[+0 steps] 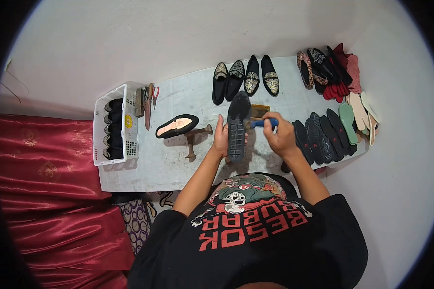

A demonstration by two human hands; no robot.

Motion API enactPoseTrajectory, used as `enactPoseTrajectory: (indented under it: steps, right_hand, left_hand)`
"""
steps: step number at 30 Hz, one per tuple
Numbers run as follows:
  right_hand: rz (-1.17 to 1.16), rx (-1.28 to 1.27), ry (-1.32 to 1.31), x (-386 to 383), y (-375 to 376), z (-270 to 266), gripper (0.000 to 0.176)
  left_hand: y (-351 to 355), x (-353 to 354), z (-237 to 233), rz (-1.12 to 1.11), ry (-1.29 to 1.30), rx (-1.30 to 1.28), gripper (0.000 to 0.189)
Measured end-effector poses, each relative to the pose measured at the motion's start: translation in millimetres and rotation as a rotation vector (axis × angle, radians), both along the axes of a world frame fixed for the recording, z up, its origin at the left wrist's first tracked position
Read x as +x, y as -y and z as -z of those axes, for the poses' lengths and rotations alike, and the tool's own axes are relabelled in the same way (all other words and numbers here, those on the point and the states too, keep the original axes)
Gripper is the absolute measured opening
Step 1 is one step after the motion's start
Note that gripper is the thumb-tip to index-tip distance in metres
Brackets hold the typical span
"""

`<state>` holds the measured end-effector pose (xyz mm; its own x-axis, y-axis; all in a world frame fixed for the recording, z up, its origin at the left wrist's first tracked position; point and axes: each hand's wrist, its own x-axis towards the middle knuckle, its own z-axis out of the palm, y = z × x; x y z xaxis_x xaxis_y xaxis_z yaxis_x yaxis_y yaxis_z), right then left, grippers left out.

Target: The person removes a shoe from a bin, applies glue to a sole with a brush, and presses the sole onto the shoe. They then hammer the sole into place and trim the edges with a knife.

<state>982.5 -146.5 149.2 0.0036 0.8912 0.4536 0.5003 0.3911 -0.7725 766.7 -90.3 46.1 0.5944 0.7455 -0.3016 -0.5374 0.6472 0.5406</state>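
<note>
My left hand (221, 138) is closed around the edge of a black shoe sole (236, 139), held upright with its gridded face showing. In my right hand (282, 137) is a brush with a blue handle (271, 122); its head meets the right side of the sole. Whether the bristles touch the sole is hard to make out. Just behind the brush stands a yellowish container (260, 110), partly hidden. To the left, a black shoe upper with a pale inner bottom (176, 126) rests by a metal cobbler's anvil (191, 145).
A white basket (124, 159) of shoes stands at the left, beside a knife (148, 113) and red pliers (155, 95). Finished-looking black shoes (235, 77) line the back. Several black soles (318, 137), green insoles (347, 123) and red pieces (340, 89) lie right.
</note>
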Motion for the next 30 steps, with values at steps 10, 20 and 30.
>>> enactPoseTrajectory:
  steps: [10,20,30]
  right_hand:
    - [-0.229,0.060,0.052,-16,23,10,0.012]
    - [0.094,0.134,0.006,7,2,-11,0.014]
    - [-0.251,0.156,-0.006,-23,33,11,0.017]
  left_hand:
    - [4,15,7,0.008,-0.171,-0.032,0.076]
    - [3,15,-4,0.015,-0.161,0.015,0.074]
    - [3,6,-1,-0.030,-0.059,-0.026,0.074]
